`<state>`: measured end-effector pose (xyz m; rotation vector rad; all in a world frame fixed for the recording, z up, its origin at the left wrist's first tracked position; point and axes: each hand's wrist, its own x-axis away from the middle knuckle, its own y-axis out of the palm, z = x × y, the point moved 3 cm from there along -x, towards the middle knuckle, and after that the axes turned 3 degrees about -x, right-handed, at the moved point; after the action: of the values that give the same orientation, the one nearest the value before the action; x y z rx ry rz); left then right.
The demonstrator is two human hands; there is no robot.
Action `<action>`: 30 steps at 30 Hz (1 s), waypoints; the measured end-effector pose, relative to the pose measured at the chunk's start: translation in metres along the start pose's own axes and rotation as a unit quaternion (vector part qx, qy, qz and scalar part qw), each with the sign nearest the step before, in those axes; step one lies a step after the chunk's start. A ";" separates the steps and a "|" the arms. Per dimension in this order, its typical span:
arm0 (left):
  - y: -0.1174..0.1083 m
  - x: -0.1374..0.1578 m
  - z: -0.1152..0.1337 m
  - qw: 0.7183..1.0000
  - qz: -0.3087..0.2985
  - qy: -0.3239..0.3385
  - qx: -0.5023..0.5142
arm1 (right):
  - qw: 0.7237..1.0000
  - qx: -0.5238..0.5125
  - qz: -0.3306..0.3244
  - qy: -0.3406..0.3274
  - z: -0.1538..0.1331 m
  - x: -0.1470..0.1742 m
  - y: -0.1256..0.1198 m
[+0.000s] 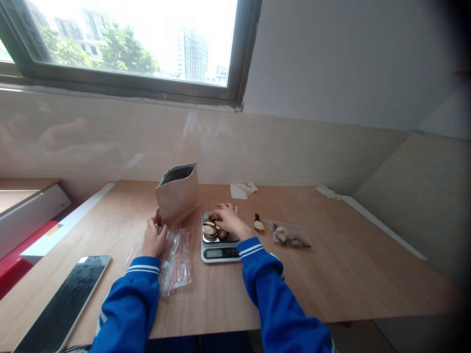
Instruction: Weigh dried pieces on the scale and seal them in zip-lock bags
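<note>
A digital kitchen scale (221, 254) holds several dried mushrooms (209, 229) on its metal plate. My right hand (228, 219) reaches over the plate, fingers bent down onto the mushrooms and closed on them; the fingertips are partly hidden. My left hand (154, 237) is at the lower left corner of an upright, open-topped kraft paper pouch (177, 195). Its fingers are curled round a small brown mushroom-like piece (158, 216). Clear zip bags with red seals (176, 262) lie flat beside my left wrist. The digits on the scale's display are too small to read.
Right of the scale lie a single dried mushroom (258, 224) and a clear zip bag with dark mushroom pieces (289, 235). A phone or tablet (62, 304) lies at the table's left. Crumpled tissues (247, 189) are near the back wall, below a window.
</note>
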<state>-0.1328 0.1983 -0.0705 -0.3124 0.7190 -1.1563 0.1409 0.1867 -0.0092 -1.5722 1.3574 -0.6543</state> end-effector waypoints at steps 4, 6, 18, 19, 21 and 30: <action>0.000 -0.001 0.000 1.000 0.001 -0.003 0.002 | 0.999 -0.006 0.038 -0.034 -0.007 -0.006 -0.004; 0.000 -0.001 0.000 1.000 0.002 -0.002 0.008 | 0.995 -0.024 0.089 -0.044 -0.012 -0.007 -0.010; 0.003 -0.001 -0.004 1.000 -0.003 0.004 0.009 | 0.966 -0.009 0.235 0.105 0.088 0.058 -0.019; 0.003 -0.001 -0.004 1.000 -0.004 0.004 0.008 | 0.971 0.002 0.218 0.100 0.095 0.065 -0.013; 0.003 -0.001 -0.004 1.000 -0.004 0.006 0.007 | 0.978 0.024 0.193 0.081 0.104 0.076 -0.001; 0.004 -0.002 -0.008 1.000 0.000 0.008 0.002 | 0.968 0.065 0.229 0.078 0.115 0.095 0.028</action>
<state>-0.1359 0.2030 -0.0780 -0.3005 0.7316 -1.1611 0.2495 0.1318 -0.0995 -1.0653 1.6857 -0.5731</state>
